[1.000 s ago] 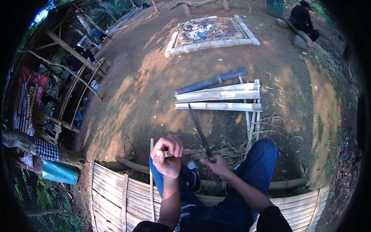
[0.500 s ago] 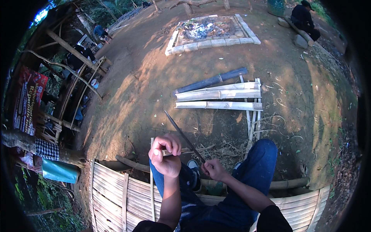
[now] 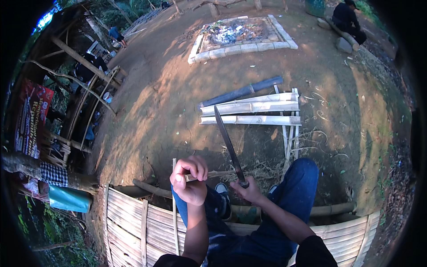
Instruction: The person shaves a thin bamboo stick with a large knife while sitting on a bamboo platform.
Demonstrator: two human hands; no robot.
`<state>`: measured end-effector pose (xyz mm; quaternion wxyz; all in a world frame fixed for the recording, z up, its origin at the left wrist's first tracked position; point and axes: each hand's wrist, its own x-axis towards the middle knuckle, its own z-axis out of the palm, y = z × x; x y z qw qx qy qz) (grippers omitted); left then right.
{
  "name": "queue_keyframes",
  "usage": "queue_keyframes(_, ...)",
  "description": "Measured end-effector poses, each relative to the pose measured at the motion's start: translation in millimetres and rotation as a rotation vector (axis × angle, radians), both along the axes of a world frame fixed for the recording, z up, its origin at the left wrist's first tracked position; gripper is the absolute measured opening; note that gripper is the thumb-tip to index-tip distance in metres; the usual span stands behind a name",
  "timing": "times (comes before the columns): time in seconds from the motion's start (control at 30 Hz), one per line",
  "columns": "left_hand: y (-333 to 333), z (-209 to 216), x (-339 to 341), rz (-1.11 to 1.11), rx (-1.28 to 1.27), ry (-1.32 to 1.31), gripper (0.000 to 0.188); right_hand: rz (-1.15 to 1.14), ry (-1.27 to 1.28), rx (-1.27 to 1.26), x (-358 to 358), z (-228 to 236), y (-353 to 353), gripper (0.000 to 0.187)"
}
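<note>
My right hand is closed around the handle of a long, dark-bladed knife. Its blade points up and slightly left, away from me. To the left, my left hand is turned palm up with its fingers curled in. A thin bamboo strip seems to run from that grip toward the knife; part of it is hidden by the fingers. The knife blade crosses above the strip's right part in the picture. Beside my left wrist, a long pale slat stretches along the bench.
I sit on a bamboo-slat bench. Ahead on the dirt lie split bamboo halves, a dark bamboo pole and curled shavings. Farther off are a stone-edged fire pit and a seated person at right. A railing stands left.
My right hand has turned the knife more upright, its tip swinging up and right, and moved slightly up. My left hand stays nearly in place, still curled.
</note>
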<state>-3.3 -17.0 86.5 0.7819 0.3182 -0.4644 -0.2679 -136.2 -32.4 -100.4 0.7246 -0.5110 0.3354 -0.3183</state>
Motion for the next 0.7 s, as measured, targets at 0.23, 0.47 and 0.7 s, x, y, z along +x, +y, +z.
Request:
queue_keyframes(0.23,2,1,3,0.008,-0.010,-0.008,0.047,0.013,-0.042,0.107,-1,11,-1,0.030)
queue_keyframes(0.47,2,1,2,0.001,-0.016,-0.018,0.047,0.083,-0.027,0.181,-3,17,-2,0.023)
queue_keyframes(0.7,0,0,4,0.018,-0.011,0.012,0.047,0.196,-0.119,0.263,-3,9,7,0.029)
